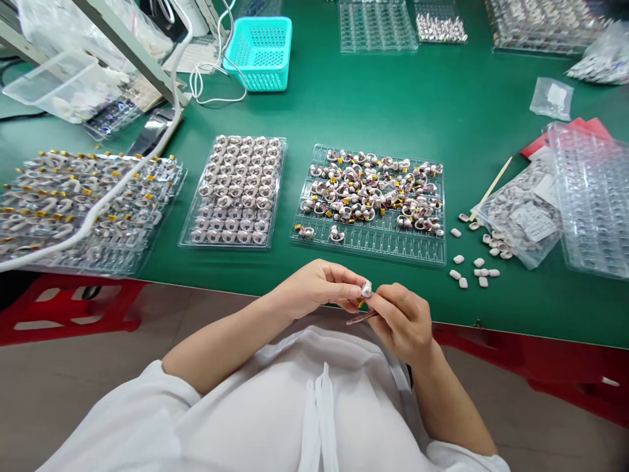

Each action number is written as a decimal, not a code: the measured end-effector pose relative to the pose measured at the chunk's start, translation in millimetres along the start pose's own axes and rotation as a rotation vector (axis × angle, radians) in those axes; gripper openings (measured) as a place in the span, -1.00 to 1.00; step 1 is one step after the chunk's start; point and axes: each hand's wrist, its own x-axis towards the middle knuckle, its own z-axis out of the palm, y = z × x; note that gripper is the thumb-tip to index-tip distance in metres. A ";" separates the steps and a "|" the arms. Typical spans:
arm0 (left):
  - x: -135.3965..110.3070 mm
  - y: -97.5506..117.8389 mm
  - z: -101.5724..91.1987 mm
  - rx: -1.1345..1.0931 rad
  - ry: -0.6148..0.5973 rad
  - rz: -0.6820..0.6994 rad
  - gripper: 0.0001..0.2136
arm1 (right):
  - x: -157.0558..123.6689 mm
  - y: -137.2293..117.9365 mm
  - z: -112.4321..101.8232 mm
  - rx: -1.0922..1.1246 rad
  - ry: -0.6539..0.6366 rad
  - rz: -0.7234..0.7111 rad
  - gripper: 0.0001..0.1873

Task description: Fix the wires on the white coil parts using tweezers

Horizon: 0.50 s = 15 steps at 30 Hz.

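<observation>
My left hand (319, 287) and my right hand (403, 318) meet at the near edge of the green table (393, 98), fingers pinched together. Between the fingertips of both hands sits a small silvery-white earpiece part (366, 288) with a bit of yellow under it. My right hand also grips a thin brownish stick (361, 318) that pokes out to the left. Just beyond the hands lies a clear tray (373, 242) heaped with loose white parts with yellow tabs.
A clear tray of neatly rowed white parts (236, 190) lies left of centre, another tray (73, 210) with a white cable across it at far left. Loose white caps (474, 265), a bag of parts (523, 216) and stacked empty trays (594, 196) are right. A teal basket (260, 52) stands behind.
</observation>
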 end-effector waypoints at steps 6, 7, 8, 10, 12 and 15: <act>0.6 -0.6 0.7 0.001 0.017 0.014 -0.76 | 3.0 7.5 -10.8 0.037 -0.120 0.004 -0.59; 1.1 -1.1 1.2 -0.005 0.016 0.021 -0.77 | 2.6 6.9 -11.9 0.104 -0.119 0.043 -0.58; 1.6 -1.6 1.9 -0.008 0.016 0.035 -0.79 | 1.9 5.7 -12.7 0.178 -0.110 0.097 -0.58; 2.0 -2.4 3.5 -0.008 0.030 0.077 -0.82 | 0.0 2.0 -13.6 0.309 -0.040 0.253 -0.61; 2.0 -2.8 5.4 -0.004 0.058 0.126 -0.82 | -2.2 -1.4 -12.9 0.380 0.109 0.421 -0.66; 1.7 -2.0 8.8 0.006 0.093 0.189 -0.82 | -6.5 -2.5 -9.7 0.399 0.335 0.526 -0.72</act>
